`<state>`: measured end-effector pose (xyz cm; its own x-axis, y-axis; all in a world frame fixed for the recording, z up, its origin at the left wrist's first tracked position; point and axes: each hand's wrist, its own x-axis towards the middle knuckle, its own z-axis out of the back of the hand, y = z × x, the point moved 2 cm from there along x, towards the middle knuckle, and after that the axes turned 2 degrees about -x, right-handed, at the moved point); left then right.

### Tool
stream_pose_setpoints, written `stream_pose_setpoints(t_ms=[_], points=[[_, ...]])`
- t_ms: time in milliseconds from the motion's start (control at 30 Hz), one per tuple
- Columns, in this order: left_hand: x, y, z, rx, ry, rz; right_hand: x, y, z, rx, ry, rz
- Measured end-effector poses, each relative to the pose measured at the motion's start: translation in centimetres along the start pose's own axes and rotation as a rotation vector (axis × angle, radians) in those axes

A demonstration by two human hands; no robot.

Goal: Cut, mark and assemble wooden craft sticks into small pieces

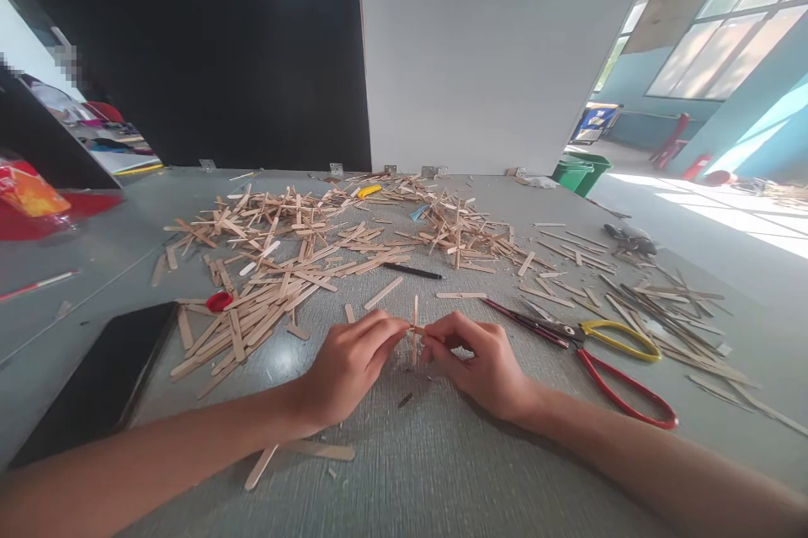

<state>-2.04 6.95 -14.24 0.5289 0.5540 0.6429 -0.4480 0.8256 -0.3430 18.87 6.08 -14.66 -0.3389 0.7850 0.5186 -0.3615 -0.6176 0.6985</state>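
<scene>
My left hand (pixel 353 365) and my right hand (pixel 483 365) meet fingertip to fingertip at the middle of the table. Both are closed in a pinch on a small crosswise piece of wooden craft stick. A narrow craft stick (pixel 415 306) crosses it, pointing away from me between the fingers. Whether the two are joined is too small to tell. To the right of my right hand lie scissors (pixel 577 336) with one yellow and one red handle, their blades partly apart. A black pen (pixel 413 270) rests just beyond my hands.
Loose craft sticks (pixel 271 294) are heaped across the table's far and left side. A black phone-like slab (pixel 101 382) lies by my left forearm. Thin dark strips (pixel 662 311) are strewn at right. A yellow object (pixel 369 191) and a red cap (pixel 219 301) sit among the sticks.
</scene>
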Motion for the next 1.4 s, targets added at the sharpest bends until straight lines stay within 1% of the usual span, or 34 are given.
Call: stream_pose_setpoints(t_ms=[67,167,200,267,333,400,467,600,767,833,933,1000,1033,1133,1267,1400], points=[[-0.1,0.0,0.0,-0.021,-0.013,0.027,0.0,0.2,0.0,-0.021,-0.020,0.017],[-0.2,0.0,0.0,-0.007,-0.067,0.163,-0.1,0.2,0.1,-0.036,-0.117,-0.014],[-0.2,0.0,0.0,0.004,-0.062,0.202,-0.1,0.2,0.1,-0.039,-0.147,-0.026],[-0.2,-0.1,-0.1,-0.007,-0.006,0.235,-0.2,0.2,0.0,-0.045,-0.167,-0.029],[-0.1,-0.2,-0.1,-0.054,0.062,0.220,-0.3,0.2,-0.1,-0.052,-0.137,0.000],[0.0,-0.1,-0.2,-0.111,0.102,0.219,-0.4,0.3,0.0,-0.046,-0.093,0.035],[0.2,0.1,-0.1,-0.143,0.120,0.246,-0.4,0.3,0.1,-0.029,-0.053,0.046],[0.4,0.6,0.0,-0.200,0.107,0.335,-0.4,0.2,0.5,-0.057,0.012,0.008],[0.6,0.7,0.1,-0.269,0.119,0.391,-0.1,-0.2,0.2,-0.141,-0.022,-0.088],[0.8,0.6,0.2,-0.301,0.130,0.403,0.2,-0.1,0.1,-0.203,-0.042,-0.099],[1.3,0.4,0.5,-0.354,0.149,0.425,0.4,0.4,0.1,-0.296,-0.015,-0.014],[1.6,0.3,0.7,-0.387,0.166,0.439,0.5,0.7,0.0,-0.323,0.038,0.053],[1.7,0.3,0.7,-0.405,0.178,0.444,0.5,0.8,-0.1,-0.325,0.062,0.064],[1.8,0.4,0.8,-0.452,0.207,0.460,0.6,0.8,-0.4,-0.314,0.083,0.037],[1.9,0.6,0.9,-0.480,0.192,0.488,0.8,0.7,-0.7,-0.287,0.062,0.051],[1.9,0.7,0.9,-0.514,0.200,0.510,0.6,0.5,-0.9,-0.298,0.074,0.045]])
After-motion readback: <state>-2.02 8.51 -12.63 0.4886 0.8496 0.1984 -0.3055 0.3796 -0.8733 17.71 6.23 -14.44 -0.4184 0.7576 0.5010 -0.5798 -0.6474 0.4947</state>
